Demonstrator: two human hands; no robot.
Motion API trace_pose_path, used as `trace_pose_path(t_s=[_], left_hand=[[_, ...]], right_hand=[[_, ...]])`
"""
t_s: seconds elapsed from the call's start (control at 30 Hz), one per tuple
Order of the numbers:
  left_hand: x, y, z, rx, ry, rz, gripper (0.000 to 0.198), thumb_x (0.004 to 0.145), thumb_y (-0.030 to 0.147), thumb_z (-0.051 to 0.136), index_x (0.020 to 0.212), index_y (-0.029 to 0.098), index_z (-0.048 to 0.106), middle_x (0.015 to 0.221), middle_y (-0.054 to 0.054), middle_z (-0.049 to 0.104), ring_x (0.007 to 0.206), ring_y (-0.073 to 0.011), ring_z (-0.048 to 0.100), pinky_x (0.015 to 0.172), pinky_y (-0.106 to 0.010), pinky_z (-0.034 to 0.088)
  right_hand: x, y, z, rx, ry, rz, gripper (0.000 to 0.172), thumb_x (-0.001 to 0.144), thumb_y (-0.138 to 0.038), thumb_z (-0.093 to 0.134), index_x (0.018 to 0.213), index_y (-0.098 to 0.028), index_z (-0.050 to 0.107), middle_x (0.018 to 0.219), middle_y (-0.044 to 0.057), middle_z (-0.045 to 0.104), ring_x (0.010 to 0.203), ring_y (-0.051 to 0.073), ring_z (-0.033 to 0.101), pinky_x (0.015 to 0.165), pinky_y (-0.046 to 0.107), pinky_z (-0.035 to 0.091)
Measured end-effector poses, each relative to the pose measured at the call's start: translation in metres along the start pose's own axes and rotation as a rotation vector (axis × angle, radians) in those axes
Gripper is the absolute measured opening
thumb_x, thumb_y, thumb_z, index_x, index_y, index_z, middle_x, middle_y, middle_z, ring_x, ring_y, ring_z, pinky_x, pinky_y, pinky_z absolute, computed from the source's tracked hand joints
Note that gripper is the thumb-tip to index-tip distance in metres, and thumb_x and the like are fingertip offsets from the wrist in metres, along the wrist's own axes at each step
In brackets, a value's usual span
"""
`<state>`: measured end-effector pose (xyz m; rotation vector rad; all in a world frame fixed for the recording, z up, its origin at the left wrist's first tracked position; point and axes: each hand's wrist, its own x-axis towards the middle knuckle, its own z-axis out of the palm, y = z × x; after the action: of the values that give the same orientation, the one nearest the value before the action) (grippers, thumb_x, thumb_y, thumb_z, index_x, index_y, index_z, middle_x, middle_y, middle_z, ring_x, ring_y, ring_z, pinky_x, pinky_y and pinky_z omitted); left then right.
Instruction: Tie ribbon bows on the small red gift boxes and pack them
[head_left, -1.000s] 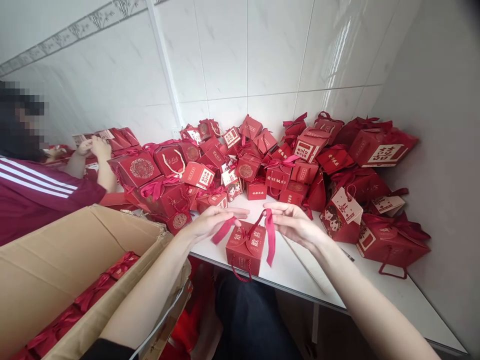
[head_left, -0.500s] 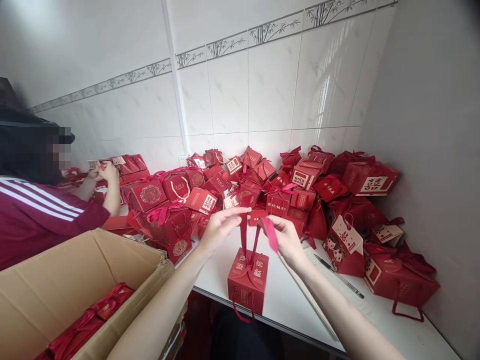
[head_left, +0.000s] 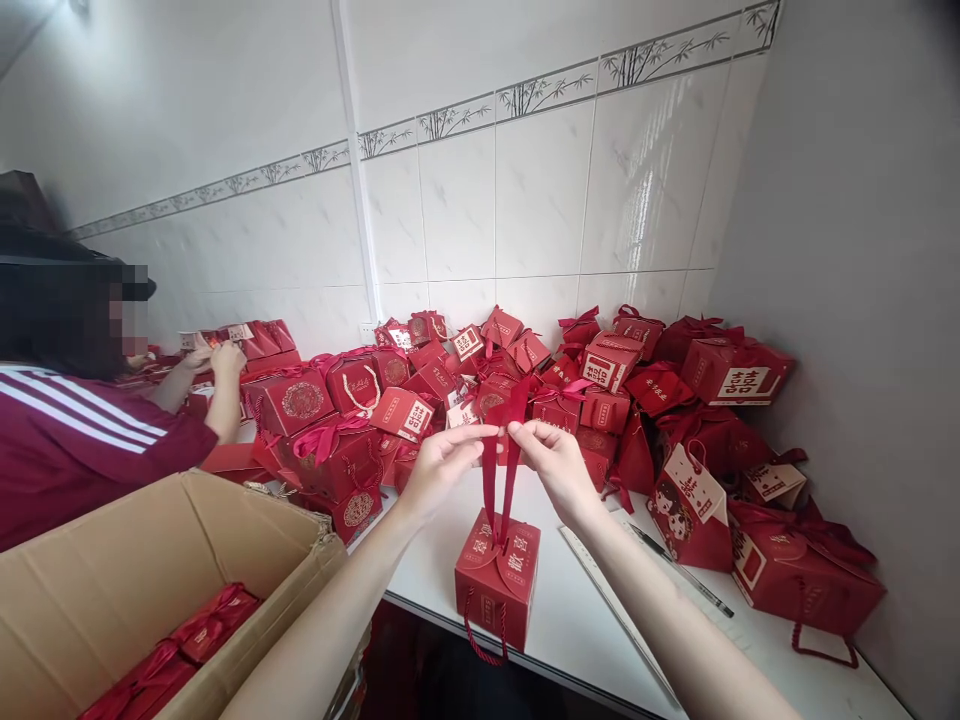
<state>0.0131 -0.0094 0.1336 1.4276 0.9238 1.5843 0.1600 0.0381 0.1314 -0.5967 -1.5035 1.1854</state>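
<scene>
A red gift box (head_left: 480, 580) with printed characters and a rope handle stands at the front edge of the white table. Two strands of red ribbon (head_left: 490, 485) rise from its top to my hands. My left hand (head_left: 444, 465) pinches the ribbon from the left, its index finger stretched toward the other hand. From the right, my right hand (head_left: 553, 460) pinches the ribbon between thumb and fingers. A loop of ribbon stands up above the fingertips. The fingertips of both hands nearly meet.
Many red gift boxes (head_left: 304, 392) are heaped along the tiled wall. An open cardboard carton (head_left: 255, 520) with red boxes inside stands at left. A pen (head_left: 694, 580) and papers lie on the table (head_left: 420, 575). A co-worker in a maroon shirt (head_left: 97, 450) handles boxes at far left.
My right hand has moved left and closer to my left hand. The ribbon end that hung from it is now a loop standing above the fingers. The view has shifted slightly.
</scene>
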Motion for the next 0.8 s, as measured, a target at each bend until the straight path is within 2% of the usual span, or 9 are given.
trace_pose_path(t_s=[0.1, 0.17, 0.2, 0.27, 0.3, 0.37, 0.47, 0.53, 0.8], left_hand=[[0.001, 0.004, -0.014, -0.107, 0.076, 0.013, 0.011, 0.068, 0.026, 0.057, 0.07, 0.016, 0.058, 0.067, -0.003, 0.066, 0.055, -0.0127, 0.056, 0.062, -0.029, 0.049], [0.002, 0.007, -0.028, -0.129, 0.202, 0.047, 0.015, 0.069, 0.033, 0.049, 0.064, 0.018, 0.048, 0.059, -0.001, 0.062, 0.051, -0.013, 0.053, 0.059, -0.03, 0.047], [0.002, 0.007, -0.034, -0.109, 0.267, 0.072, 0.018, 0.07, 0.036, 0.046, 0.063, 0.019, 0.044, 0.06, -0.001, 0.062, 0.053, -0.0138, 0.054, 0.06, -0.03, 0.047], [0.0, 0.005, -0.044, 0.029, 0.332, 0.117, 0.021, 0.07, 0.039, 0.044, 0.062, 0.02, 0.043, 0.065, -0.002, 0.061, 0.06, -0.0147, 0.056, 0.065, -0.03, 0.047], [-0.002, 0.002, -0.045, 0.151, 0.306, 0.12, 0.021, 0.07, 0.038, 0.047, 0.062, 0.019, 0.046, 0.066, -0.002, 0.061, 0.063, -0.015, 0.056, 0.066, -0.029, 0.046], [-0.009, -0.005, -0.042, 0.441, 0.119, 0.069, 0.017, 0.07, 0.034, 0.053, 0.064, 0.018, 0.054, 0.068, -0.002, 0.06, 0.067, -0.0156, 0.055, 0.068, -0.027, 0.044], [-0.021, -0.02, -0.028, 0.77, -0.258, -0.019, 0.013, 0.072, 0.028, 0.055, 0.069, 0.018, 0.062, 0.074, -0.002, 0.061, 0.073, -0.0166, 0.055, 0.071, -0.027, 0.043], [-0.027, -0.031, -0.02, 0.88, -0.394, -0.011, 0.012, 0.074, 0.025, 0.055, 0.071, 0.019, 0.065, 0.077, -0.002, 0.06, 0.075, -0.0168, 0.055, 0.073, -0.028, 0.042], [-0.028, -0.057, -0.021, 1.001, -0.495, -0.025, 0.014, 0.077, 0.022, 0.05, 0.075, 0.02, 0.064, 0.078, -0.001, 0.054, 0.067, -0.0151, 0.052, 0.065, -0.027, 0.041]], right_hand=[[-0.004, 0.0, -0.017, 0.061, -0.055, 0.018, 0.065, 0.068, -0.081, 0.037, 0.042, -0.021, 0.032, 0.044, -0.003, 0.03, 0.047, 0.011, 0.032, 0.05, 0.027, 0.03], [-0.008, 0.001, -0.032, 0.053, -0.118, 0.063, 0.071, 0.07, -0.084, 0.015, 0.038, -0.023, 0.027, 0.04, -0.001, 0.028, 0.045, 0.013, 0.033, 0.049, 0.029, 0.032], [-0.01, 0.003, -0.039, 0.017, -0.147, 0.081, 0.072, 0.071, -0.083, 0.012, 0.037, -0.023, 0.03, 0.039, -0.001, 0.027, 0.043, 0.012, 0.033, 0.048, 0.029, 0.032], [-0.015, 0.008, -0.046, -0.13, -0.222, 0.092, 0.07, 0.074, -0.079, 0.025, 0.042, -0.021, 0.045, 0.04, -0.003, 0.028, 0.042, 0.011, 0.031, 0.047, 0.028, 0.03], [-0.018, 0.011, -0.047, -0.233, -0.276, 0.082, 0.063, 0.076, -0.074, 0.036, 0.048, -0.019, 0.053, 0.042, -0.003, 0.031, 0.043, 0.011, 0.032, 0.048, 0.027, 0.031], [-0.023, 0.019, -0.042, -0.468, -0.416, 0.041, 0.042, 0.077, -0.056, 0.053, 0.06, -0.018, 0.06, 0.049, -0.002, 0.044, 0.048, 0.011, 0.039, 0.052, 0.026, 0.034], [-0.031, 0.03, -0.029, -0.769, -0.572, -0.05, 0.018, 0.08, -0.03, 0.055, 0.071, -0.018, 0.065, 0.069, 0.002, 0.06, 0.061, 0.013, 0.052, 0.062, 0.025, 0.039], [-0.035, 0.035, -0.021, -0.935, -0.603, -0.088, 0.013, 0.079, -0.02, 0.054, 0.076, -0.019, 0.067, 0.077, 0.004, 0.061, 0.069, 0.015, 0.056, 0.067, 0.025, 0.039], [-0.04, 0.04, -0.012, -1.273, -0.621, -0.098, 0.012, 0.08, -0.021, 0.052, 0.078, -0.019, 0.063, 0.082, 0.005, 0.06, 0.069, 0.017, 0.059, 0.059, 0.026, 0.035]])
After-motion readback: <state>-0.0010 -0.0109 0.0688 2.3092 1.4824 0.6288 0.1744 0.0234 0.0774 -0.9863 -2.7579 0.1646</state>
